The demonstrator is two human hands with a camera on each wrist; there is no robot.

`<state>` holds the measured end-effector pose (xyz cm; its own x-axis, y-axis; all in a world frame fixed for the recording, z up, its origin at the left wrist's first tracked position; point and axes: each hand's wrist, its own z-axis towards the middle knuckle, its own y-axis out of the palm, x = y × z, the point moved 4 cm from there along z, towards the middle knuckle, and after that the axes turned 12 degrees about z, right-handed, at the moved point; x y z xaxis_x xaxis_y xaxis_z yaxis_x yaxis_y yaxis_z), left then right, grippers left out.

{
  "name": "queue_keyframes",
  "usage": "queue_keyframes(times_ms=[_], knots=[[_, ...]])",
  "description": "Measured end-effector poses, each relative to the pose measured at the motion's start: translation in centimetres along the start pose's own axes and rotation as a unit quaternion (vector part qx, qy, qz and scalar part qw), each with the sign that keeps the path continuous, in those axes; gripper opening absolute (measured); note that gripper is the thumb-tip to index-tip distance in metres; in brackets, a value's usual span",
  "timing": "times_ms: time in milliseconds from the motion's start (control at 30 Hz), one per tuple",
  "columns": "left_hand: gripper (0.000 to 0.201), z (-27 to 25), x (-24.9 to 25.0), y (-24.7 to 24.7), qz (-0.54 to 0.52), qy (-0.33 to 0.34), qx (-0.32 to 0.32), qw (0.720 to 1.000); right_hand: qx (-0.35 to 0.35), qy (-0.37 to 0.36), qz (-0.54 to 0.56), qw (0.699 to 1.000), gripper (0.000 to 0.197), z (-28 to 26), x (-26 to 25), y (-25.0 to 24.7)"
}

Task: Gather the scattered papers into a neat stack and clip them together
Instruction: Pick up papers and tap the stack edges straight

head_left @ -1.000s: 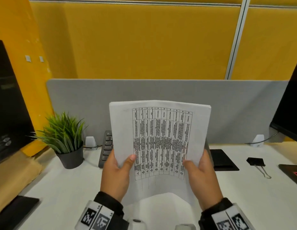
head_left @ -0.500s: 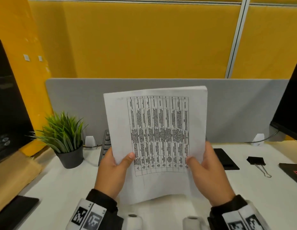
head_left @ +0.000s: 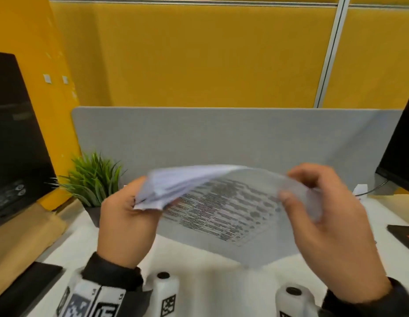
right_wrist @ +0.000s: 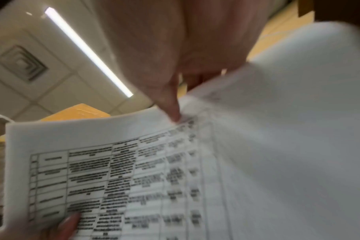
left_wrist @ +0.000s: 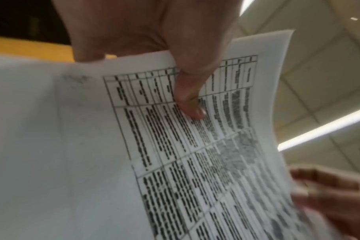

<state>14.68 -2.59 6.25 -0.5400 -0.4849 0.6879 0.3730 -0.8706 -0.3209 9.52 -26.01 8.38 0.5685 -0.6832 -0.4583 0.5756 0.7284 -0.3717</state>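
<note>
A stack of white papers (head_left: 221,209) with a printed table on top hangs above the desk, tipped almost flat and blurred by motion. My left hand (head_left: 144,202) pinches its left edge, where the sheets fan apart a little. In the left wrist view the thumb (left_wrist: 187,91) presses on the printed sheet (left_wrist: 72,146). My right hand (head_left: 295,188) holds the right edge, fingers curled over it. In the right wrist view its thumb (right_wrist: 166,100) lies on the papers (right_wrist: 277,129). The black binder clip shows in no current view.
A potted plant (head_left: 93,179) stands at the back left before the grey divider (head_left: 221,138). Dark monitors flank the white desk (head_left: 199,259), one left (head_left: 13,145) and one right (head_left: 402,152). A brown envelope (head_left: 23,239) lies at the left.
The stack stood upright facing me and has since tipped nearly flat. Both hands have shifted from its lower edge to its left and right sides and risen in the view.
</note>
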Motion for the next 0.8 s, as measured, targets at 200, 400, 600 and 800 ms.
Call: queue_keyframes(times_ms=[200, 400, 600, 800], knots=[[0.033, 0.6, -5.2, 1.3, -0.192, -0.051, -0.001, 0.980, 0.107, 0.263, 0.299, 0.911, 0.082, -0.6, 6.2, 1.1], [0.047, -0.1, -8.1, 3.6, -0.194, -0.141, -0.053, 0.969, 0.064, 0.327, 0.354, 0.874, 0.033, -2.0, 8.9, 3.7], [0.031, -1.0, -9.6, 4.8, -0.153, -0.181, -0.024, 0.971, 0.041, 0.367, 0.344, 0.864, 0.031, -2.5, 9.7, 5.0], [0.033, -0.3, -8.7, 3.8, -0.179, -0.162, 0.012, 0.970, 0.068, 0.346, 0.352, 0.867, 0.035, -1.8, 9.2, 4.0]])
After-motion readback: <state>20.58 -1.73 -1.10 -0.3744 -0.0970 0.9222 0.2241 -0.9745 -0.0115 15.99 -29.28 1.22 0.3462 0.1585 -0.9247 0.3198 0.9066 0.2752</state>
